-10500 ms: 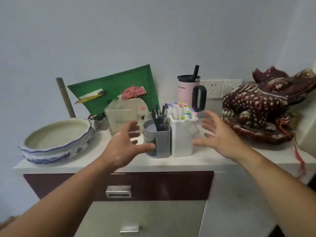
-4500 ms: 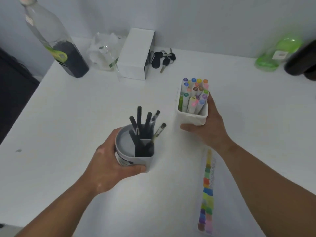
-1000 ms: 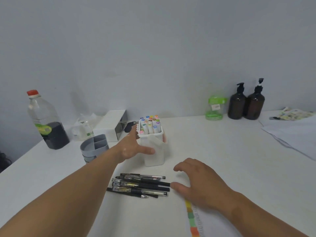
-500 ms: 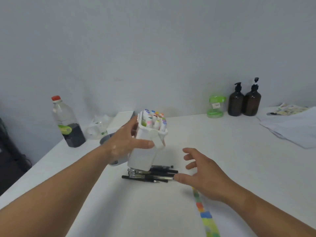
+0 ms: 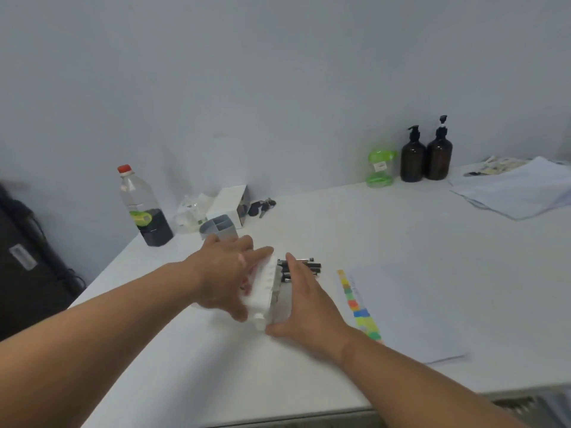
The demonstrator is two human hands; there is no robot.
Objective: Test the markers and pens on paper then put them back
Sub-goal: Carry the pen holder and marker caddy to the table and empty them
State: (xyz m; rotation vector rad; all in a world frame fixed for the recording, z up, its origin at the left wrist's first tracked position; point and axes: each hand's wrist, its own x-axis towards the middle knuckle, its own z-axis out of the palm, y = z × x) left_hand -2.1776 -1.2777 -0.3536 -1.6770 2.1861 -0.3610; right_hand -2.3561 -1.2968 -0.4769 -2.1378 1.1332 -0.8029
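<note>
Right now the left hand (image 5: 227, 278) grips the white marker holder (image 5: 262, 296) just left of frame centre, tipped far over on its side, fingers wrapped over its top edge and thumb underneath. The right hand (image 5: 304, 304) is flat and spread, closed on nothing, its palm set against the holder's other side like a stop. The markers themselves are mostly hidden behind the left hand; only a blur of red shows at the holder's mouth. Just beyond the fingertips lie the black pens (image 5: 304, 267) in a loose bundle on the white table (image 5: 355, 230), and to the right of centre sits the paper (image 5: 411, 310) with a strip of colour swatches (image 5: 360, 307) down its left edge. The empty grey pen cup (image 5: 218, 229) stands further back, towards the upper left.

I judge this as tipping the markers out for testing. The risk is a sudden rush: round markers may roll into the pens or off the near edge, which lies close below the hands. Caps could knock loose as well. If the holder slips from that one-sided grip, it may land on the pens and scatter them.
</note>
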